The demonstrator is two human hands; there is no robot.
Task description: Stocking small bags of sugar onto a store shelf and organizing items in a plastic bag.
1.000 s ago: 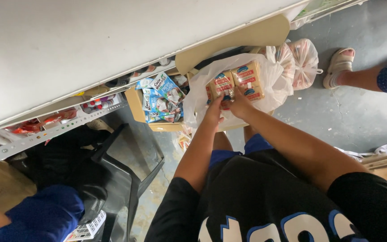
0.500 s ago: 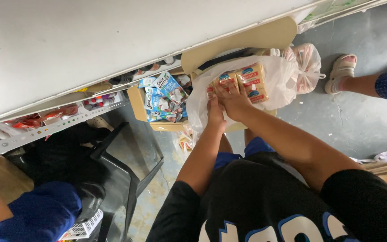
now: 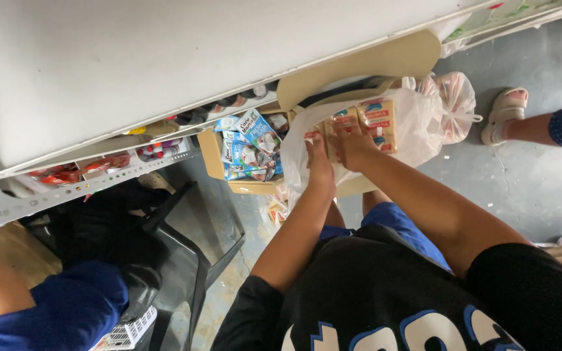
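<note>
I am now pressing both my left hand (image 3: 320,162) and right hand (image 3: 354,148) down together on the tan packs (image 3: 367,122), tucking them lower into the white bag (image 3: 417,123) on the cardboard box (image 3: 242,185).

I have only one view, from the camera on the person's head, tilted steeply down over their chest and arms. It sits close: the black shirt fills the bottom edge, and both forearms run up the middle to the left hand (image 3: 320,170) and right hand (image 3: 354,149). Beyond them I look onto the grey floor (image 3: 541,188), with a white shelf (image 3: 164,71) slanting across the top.
</note>
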